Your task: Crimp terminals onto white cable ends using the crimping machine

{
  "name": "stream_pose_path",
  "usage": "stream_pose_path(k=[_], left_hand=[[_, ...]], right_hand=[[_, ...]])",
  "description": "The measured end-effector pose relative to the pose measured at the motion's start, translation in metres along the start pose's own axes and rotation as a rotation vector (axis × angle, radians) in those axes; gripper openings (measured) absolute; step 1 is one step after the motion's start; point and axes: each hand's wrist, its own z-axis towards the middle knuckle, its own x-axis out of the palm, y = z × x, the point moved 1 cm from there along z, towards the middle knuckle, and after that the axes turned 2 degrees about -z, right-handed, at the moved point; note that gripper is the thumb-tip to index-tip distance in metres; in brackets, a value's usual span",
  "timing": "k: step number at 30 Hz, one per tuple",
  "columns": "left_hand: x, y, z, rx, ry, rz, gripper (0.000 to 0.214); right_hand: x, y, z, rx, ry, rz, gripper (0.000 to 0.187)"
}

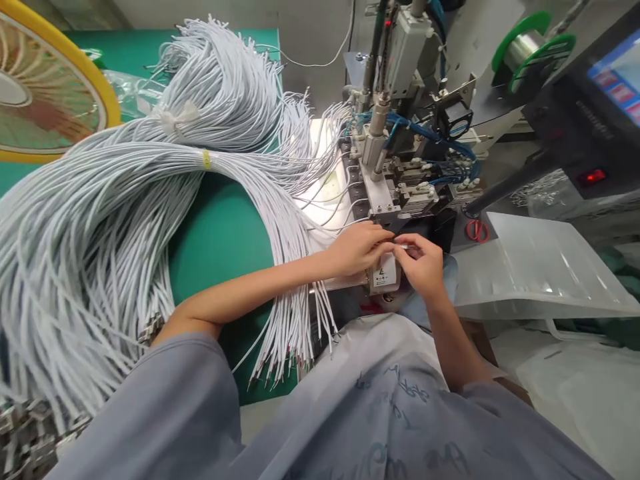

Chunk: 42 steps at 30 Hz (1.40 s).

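I had a crowded scene around the hands: a fan with a yellow rim (111, 100) stood at far left, and thick heaps of white cables (240, 172) covered much of the green worktop (225, 230). The left forearm (270, 283) passed over the hanging end of one bundle, so part of it was hidden from me. Ahead rose the machine (376, 150), all metal blocks, cylinders and blue tubes, with a screen (585, 113) leaning in at right and a spool (531, 50) of silvery wire behind. Red-handled scissors (477, 231) lay to the right, just beyond a sheet of cloudy plastic (545, 257). The left grip (356, 250) and right grip (424, 265) met at the machine's near edge, above a small box with a white label (385, 273). Their fingertips were drawn together, but I could not tell whether anything was pinched there. The nearest cables ran just left of and behind the left grip, fanning over a brightly lit white surface (326, 193) towards the machine. They were slim, smooth and round, bending in long curves; a yellow band (207, 159) circled the front bundle, and a whitish wrap (180, 119) gathered the rear one.
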Motion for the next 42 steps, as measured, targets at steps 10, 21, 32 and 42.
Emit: stream_pose_path(k=[10,21,32,42], left_hand=[[-0.015,0.008,0.004,0.074,-0.189,-0.318,0.015],[-0.016,0.009,0.006,0.119,-0.253,-0.377,0.017],[-0.015,0.007,0.005,0.131,-0.218,-0.313,0.021],[-0.012,0.011,0.004,0.157,-0.215,-0.192,0.024]], right_hand=[[0.008,-0.003,0.007,-0.112,-0.027,0.458,0.015],[0.004,0.011,0.012,-0.279,-0.188,0.293,0.004],[0.014,0.009,0.007,-0.358,-0.352,0.064,0.013],[0.015,0.007,0.01,-0.09,-0.165,0.236,0.016]])
